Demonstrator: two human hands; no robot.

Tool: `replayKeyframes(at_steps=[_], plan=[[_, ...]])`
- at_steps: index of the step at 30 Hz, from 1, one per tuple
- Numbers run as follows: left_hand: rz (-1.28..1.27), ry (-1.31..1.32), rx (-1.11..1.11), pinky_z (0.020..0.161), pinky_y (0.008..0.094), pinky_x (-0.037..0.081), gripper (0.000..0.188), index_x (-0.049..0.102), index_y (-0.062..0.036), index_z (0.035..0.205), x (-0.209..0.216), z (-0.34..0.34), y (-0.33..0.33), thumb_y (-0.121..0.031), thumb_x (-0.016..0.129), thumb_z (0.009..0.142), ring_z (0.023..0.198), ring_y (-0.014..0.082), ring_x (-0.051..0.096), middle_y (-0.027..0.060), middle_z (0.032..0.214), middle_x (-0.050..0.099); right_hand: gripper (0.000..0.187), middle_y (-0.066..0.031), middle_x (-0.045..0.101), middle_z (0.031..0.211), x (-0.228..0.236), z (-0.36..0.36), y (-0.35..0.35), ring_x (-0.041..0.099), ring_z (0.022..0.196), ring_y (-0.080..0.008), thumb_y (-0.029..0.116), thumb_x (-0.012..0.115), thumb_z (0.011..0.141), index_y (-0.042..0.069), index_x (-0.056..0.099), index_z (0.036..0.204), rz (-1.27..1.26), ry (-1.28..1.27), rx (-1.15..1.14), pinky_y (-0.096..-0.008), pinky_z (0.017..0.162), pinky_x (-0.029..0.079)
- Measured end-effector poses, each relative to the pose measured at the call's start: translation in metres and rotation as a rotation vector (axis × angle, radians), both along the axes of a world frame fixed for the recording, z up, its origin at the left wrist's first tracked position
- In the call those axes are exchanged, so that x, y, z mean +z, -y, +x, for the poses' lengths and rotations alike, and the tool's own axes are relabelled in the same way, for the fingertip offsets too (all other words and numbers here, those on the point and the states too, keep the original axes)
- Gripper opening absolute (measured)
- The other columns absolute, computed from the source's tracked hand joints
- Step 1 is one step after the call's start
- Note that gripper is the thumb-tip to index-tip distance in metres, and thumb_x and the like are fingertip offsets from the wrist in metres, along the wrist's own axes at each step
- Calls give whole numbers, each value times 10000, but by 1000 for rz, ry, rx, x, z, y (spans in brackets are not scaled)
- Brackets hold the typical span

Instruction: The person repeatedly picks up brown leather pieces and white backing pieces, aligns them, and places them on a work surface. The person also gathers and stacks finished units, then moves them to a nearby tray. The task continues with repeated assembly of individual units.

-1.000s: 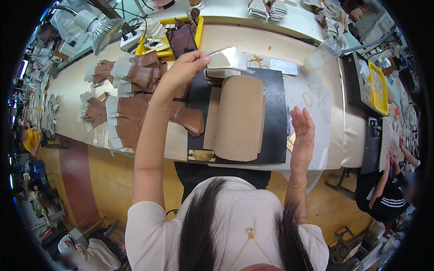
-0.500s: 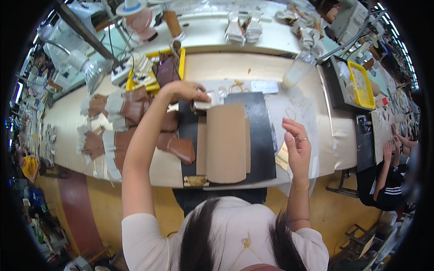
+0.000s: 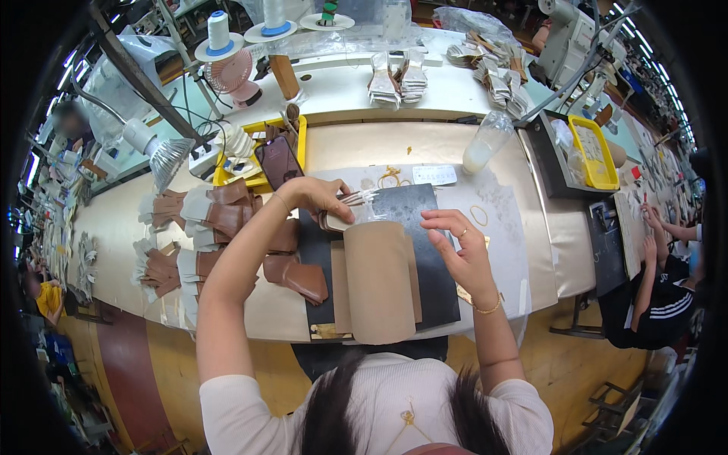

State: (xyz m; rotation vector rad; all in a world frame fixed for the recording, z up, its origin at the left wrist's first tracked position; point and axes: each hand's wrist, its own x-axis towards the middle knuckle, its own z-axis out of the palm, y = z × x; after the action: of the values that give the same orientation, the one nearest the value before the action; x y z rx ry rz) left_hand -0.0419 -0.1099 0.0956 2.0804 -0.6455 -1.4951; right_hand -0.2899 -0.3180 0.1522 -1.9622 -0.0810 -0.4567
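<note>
My left hand (image 3: 315, 197) is closed round a small stack of brown leather pieces with pale edges (image 3: 332, 222), at the far left corner of a curved brown cardboard form (image 3: 379, 280). The form lies on a black board (image 3: 440, 280) at the table's front edge. To the right of the form, my right hand (image 3: 461, 258) hovers over the board with fingers apart and holds nothing. Left of the board lie several brown leather pieces (image 3: 297, 279), more of them in overlapping piles with whitish ends (image 3: 208, 254). Part of the held stack is hidden by my fingers.
Beyond my left hand stands a yellow tray (image 3: 303, 136) with a phone (image 3: 279, 161) leaning on it, beside a lamp (image 3: 167, 159). Rubber bands (image 3: 390, 177) and a clear plastic bottle (image 3: 485, 144) sit farther back. At right, a co-worker's hands (image 3: 654, 227) rest near another board.
The view has tilted, so the table sits lower in the picture. My right hand has moved left, toward the cardboard form. My left hand still grips the leather stack.
</note>
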Motion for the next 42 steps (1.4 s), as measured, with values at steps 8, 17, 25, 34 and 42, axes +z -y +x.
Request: replayKeyframes(at_steps=[8, 17, 25, 34, 42], plan=[[-25, 21, -114, 884, 293, 465, 929, 375, 144, 1274, -2, -2, 2, -407, 805, 662, 1063, 231, 541, 177, 1170, 543, 462, -141, 364, 1439, -8, -22, -27, 300, 1343, -370, 290, 651, 846, 113, 544, 1259, -126, -99, 313, -466, 1078, 280], [-63, -29, -62, 791, 297, 509, 909, 389, 117, 1263, 6, -13, 2, -379, 818, 633, 970, 212, 582, 176, 1115, 567, 499, -120, 265, 1505, -31, -29, -54, 103, 1414, -408, 379, 640, 850, 156, 534, 1284, -308, -73, 324, -547, 1115, 127], [-136, 40, 43, 800, 300, 513, 924, 371, 122, 1274, 0, -16, -2, -351, 823, 621, 1018, 221, 569, 202, 1163, 545, 470, -100, 277, 1504, -33, -31, -56, 120, 1416, -392, 341, 642, 844, 167, 544, 1269, -294, -57, 296, -561, 1098, 149], [-228, -23, 203, 854, 289, 484, 802, 398, 94, 1244, -5, -24, -9, -267, 814, 661, 1009, 186, 553, 159, 1146, 551, 458, -104, 301, 1490, -31, -31, -55, 153, 1412, -377, 310, 633, 854, 156, 539, 1275, -287, -51, 293, -549, 1093, 180], [-335, 561, 129, 871, 317, 467, 847, 436, 68, 1201, 6, -2, 22, -364, 830, 588, 999, 236, 579, 197, 1102, 578, 334, -161, 490, 1325, -33, -6, -20, 464, 1223, -321, 202, 580, 901, 47, 561, 1196, -33, 56, -24, -383, 1037, 344]])
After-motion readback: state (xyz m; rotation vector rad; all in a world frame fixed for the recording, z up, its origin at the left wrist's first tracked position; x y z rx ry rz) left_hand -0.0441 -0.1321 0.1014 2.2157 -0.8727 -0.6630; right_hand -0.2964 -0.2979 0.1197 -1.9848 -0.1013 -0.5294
